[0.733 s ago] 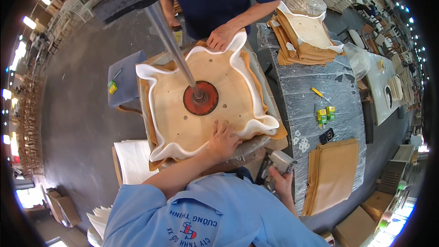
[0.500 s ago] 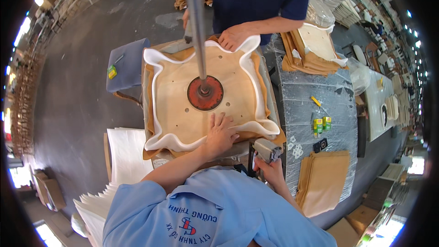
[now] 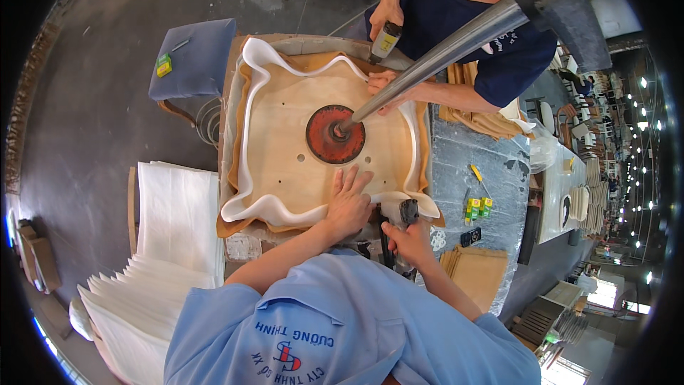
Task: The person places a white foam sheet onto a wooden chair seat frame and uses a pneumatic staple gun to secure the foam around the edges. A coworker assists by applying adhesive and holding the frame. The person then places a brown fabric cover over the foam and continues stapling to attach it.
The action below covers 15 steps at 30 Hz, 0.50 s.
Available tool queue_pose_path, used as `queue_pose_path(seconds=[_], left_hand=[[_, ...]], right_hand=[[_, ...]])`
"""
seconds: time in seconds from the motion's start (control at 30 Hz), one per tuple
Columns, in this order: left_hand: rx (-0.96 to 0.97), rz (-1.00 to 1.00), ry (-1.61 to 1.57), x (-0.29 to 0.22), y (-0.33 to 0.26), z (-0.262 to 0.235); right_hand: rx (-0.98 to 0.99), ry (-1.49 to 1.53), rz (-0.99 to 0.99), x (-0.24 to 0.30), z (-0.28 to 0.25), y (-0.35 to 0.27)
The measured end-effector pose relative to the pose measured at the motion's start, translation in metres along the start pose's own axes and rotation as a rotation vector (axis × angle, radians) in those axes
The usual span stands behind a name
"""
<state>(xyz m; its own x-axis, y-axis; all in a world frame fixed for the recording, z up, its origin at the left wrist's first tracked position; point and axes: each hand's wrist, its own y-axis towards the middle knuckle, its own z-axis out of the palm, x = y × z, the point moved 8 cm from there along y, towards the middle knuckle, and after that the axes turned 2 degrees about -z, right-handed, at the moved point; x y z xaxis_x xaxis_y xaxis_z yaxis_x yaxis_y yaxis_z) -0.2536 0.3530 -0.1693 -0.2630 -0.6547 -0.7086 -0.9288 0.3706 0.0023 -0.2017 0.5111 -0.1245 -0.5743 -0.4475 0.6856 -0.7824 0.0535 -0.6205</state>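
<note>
A plywood seat panel (image 3: pixel 278 125) lies in front of me, edged with white padding (image 3: pixel 246 135) and brown fabric (image 3: pixel 226 229). A round red press disc (image 3: pixel 320 146) on a metal rod (image 3: pixel 434 50) rests on its middle. My left hand (image 3: pixel 349 207) lies at the panel's near edge, fingers spread on the wood. In my right hand (image 3: pixel 413 244) is a grey and black staple gun (image 3: pixel 400 212). Its front end is by the near edge, just right of my left hand; whether it touches is hidden.
Across the panel, a co-worker holds a yellow and black staple gun (image 3: pixel 385 41), their other hand (image 3: pixel 399 93) on the far edge. On the right, a plastic-wrapped table (image 3: pixel 456 150) bears small boxes (image 3: pixel 479 208), a yellow-handled tool (image 3: pixel 477 172) and fabric. White sheets (image 3: pixel 178 207) are stacked left, beside a blue seat (image 3: pixel 192 64).
My staple gun has come up and left to the panel's near edge. My left hand stays there. The co-worker's hand has shifted right along the far edge, and the whole view has turned.
</note>
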Motion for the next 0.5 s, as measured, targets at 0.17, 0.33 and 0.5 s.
queue_pose_path(seconds=[0.17, 0.33, 0.5], left_hand=[[0.017, 0.036, 0.03, 0.005, -0.007, -0.006], [-0.001, -0.028, -0.017, 0.01, -0.005, -0.005], [0.007, -0.08, -0.04, 0.012, -0.002, -0.002]], right_hand=[[-0.047, 0.015, 0.014, 0.001, 0.0, 0.006], [-0.026, 0.054, -0.02, 0.003, 0.001, 0.008], [0.021, 0.041, -0.029, 0.007, 0.005, 0.004]])
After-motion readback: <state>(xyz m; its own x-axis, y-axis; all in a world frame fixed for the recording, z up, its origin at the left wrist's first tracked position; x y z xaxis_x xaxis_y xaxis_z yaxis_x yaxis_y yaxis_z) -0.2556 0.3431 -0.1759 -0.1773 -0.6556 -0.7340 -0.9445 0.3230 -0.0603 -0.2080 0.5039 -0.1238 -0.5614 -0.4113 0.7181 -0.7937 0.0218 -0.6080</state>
